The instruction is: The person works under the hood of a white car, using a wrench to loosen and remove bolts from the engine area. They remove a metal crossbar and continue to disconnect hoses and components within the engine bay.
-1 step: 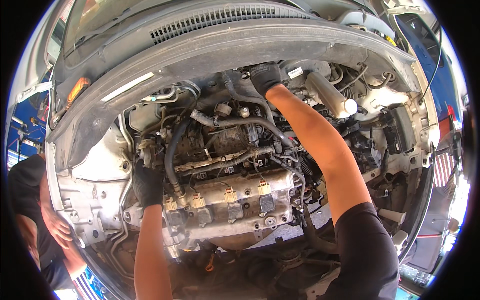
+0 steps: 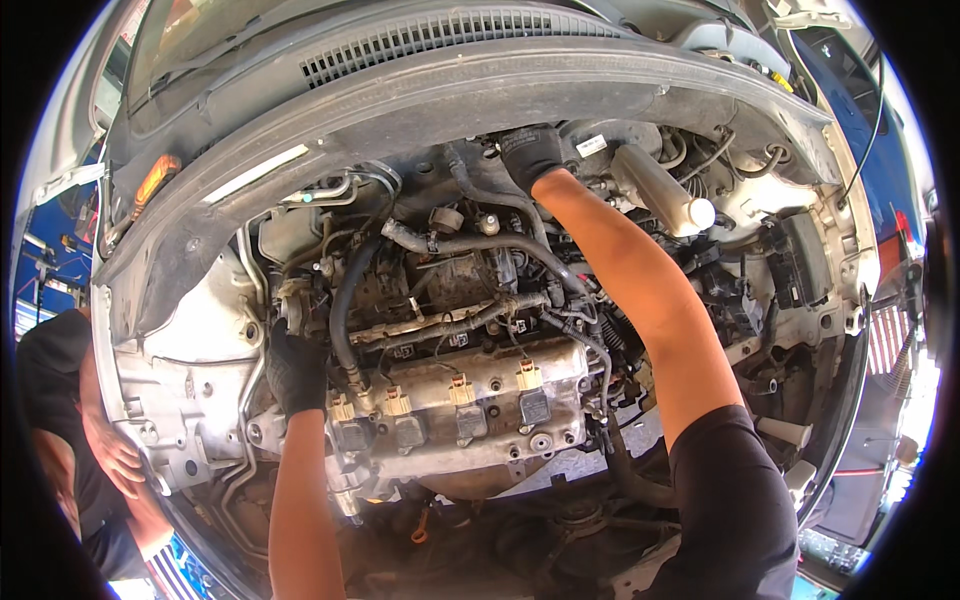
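My left hand [image 2: 298, 372], in a dark glove, rests against the left end of the engine, beside a grimy metal part [image 2: 294, 302]. Its fingertips are lost among the dark parts there. At the back of the engine bay, my right hand [image 2: 533, 157], also gloved, reaches up to the firewall just under the cowl edge. Its fingers are turned away and hidden, next to the upper end of a dark hose [image 2: 462, 170]. Between my arms lies the engine's metal cover [image 2: 490, 402], with several ignition coils [image 2: 535, 407] along it. A thick black hose [image 2: 342, 315] curves beside my left hand.
A plastic reservoir with a white cap [image 2: 699, 213] stands right of my right forearm. An orange-handled tool [image 2: 156, 181] lies at the left on the cowl edge. Another person's hand [image 2: 122, 465] rests near the left fender. An orange dipstick loop [image 2: 420, 527] shows in front.
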`<state>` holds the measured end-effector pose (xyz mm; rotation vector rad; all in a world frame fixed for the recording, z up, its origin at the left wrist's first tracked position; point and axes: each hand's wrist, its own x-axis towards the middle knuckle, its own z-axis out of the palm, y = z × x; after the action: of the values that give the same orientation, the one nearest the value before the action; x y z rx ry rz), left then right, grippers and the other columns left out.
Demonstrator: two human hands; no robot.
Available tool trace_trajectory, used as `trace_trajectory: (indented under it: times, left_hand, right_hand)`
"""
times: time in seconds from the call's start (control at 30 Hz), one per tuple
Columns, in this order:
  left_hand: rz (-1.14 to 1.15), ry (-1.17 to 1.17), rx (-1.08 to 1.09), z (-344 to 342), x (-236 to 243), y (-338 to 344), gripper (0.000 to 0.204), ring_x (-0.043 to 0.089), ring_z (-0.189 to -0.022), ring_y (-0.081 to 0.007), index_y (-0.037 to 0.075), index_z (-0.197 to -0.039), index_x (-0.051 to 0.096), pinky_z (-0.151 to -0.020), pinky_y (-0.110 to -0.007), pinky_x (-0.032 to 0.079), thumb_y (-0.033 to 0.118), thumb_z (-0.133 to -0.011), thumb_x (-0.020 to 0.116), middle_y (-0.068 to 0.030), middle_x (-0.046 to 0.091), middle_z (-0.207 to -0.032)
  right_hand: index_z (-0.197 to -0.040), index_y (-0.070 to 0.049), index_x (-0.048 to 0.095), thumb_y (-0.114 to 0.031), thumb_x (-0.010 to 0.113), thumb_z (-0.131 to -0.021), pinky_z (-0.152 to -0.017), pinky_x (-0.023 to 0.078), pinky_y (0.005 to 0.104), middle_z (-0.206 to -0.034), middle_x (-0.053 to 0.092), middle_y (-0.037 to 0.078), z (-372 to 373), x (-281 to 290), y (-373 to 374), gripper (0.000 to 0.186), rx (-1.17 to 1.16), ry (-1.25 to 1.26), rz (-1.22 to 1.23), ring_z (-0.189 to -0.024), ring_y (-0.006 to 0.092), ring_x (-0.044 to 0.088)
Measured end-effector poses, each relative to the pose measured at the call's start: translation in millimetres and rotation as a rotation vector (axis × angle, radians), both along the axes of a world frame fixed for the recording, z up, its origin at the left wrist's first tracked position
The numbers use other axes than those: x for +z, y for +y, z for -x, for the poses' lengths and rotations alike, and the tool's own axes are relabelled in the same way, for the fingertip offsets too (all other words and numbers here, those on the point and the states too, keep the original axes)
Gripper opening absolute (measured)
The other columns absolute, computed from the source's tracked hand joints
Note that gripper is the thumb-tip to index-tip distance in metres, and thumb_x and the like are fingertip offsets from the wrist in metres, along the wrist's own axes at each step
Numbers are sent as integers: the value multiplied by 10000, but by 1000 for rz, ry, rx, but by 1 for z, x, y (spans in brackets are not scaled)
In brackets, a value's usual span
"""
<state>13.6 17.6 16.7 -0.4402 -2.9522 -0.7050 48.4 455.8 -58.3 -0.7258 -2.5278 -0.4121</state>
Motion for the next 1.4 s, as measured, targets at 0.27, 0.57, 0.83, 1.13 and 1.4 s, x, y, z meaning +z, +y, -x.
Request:
trace_trajectory:
  times: [0.27,0.57,0.83,1.13,1.4]
  left_hand:
    - [15,76,-32,4,-11,-8,357,591,-952,-409,-22,-1208,533,-829,-466,450,142,-900,461,-268,618,-1028]
    - [24,120,-44,21,-31,-21,428,589,-896,-418,11,-1252,479,-792,-489,447,168,-858,539,-247,620,-960]
    - [40,64,-75,5,-8,-6,415,587,-904,-425,7,-1240,491,-801,-487,452,174,-862,516,-257,619,-948]
    - [60,176,7,16,-29,-18,366,592,-932,-447,-13,-1166,562,-811,-506,449,187,-879,458,-279,631,-994]
    - [20,139,-20,19,-24,-13,367,594,-915,-454,-27,-1165,562,-801,-509,447,163,-871,456,-292,627,-969]
  right_hand:
    - [-1091,-97,666,-320,521,-865,-839,503,447,-1056,671,168,-15,24,-8,349,-104,-57,554,-995,338,634]
    - [-1059,-107,648,-330,534,-852,-835,497,461,-1015,669,164,-11,-5,-2,325,2,115,597,-982,356,621]
    - [-1131,-133,632,-456,453,-893,-862,477,477,-1066,657,181,-22,-34,2,440,-52,49,693,-996,387,611]
    - [-1115,-95,619,-444,559,-853,-821,477,479,-1019,647,238,-22,-57,-15,441,124,255,920,-1001,392,608]
    - [-993,-97,680,-269,663,-778,-727,513,431,-934,682,175,7,-89,-14,276,-16,510,911,-815,332,667]
